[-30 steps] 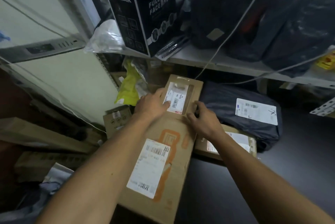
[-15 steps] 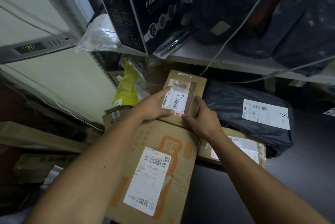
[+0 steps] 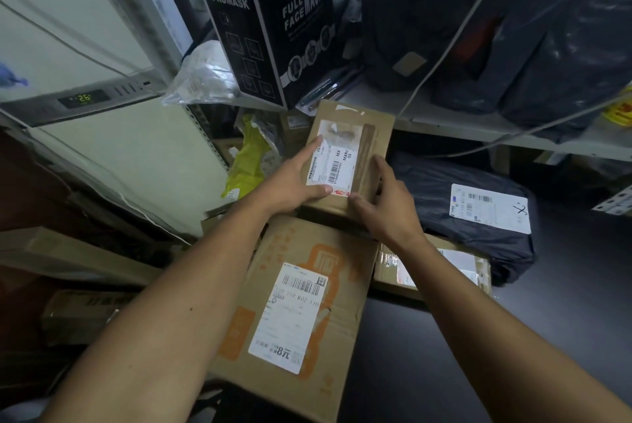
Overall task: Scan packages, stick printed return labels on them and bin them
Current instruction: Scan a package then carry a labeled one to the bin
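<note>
A small brown cardboard package (image 3: pixel 376 125) lies on top of a larger brown box with orange print (image 3: pixel 342 251). A white barcode label (image 3: pixel 337 162) sits on the small package's top. My left hand (image 3: pixel 290 183) lies flat on the label's left side, index finger stretched to its upper corner and thumb along its lower edge. My right hand (image 3: pixel 386 203) holds the package's near right edge, fingers curled round it. The larger box carries its own white shipping label (image 3: pixel 290 313).
A dark plastic mailer (image 3: pixel 444 193) with a white label lies at right, beside another cardboard parcel (image 3: pixel 455 262). A black "Full Face Mask" box (image 3: pixel 273 22) and dark bags (image 3: pixel 478 29) fill the shelf above. A yellow-green bag (image 3: pixel 248 162) and a pale appliance (image 3: pixel 102 149) stand left.
My left hand has slid along the label, index finger reaching further up its left edge. The right hand stays on the package's edge. The view has shifted slightly.
</note>
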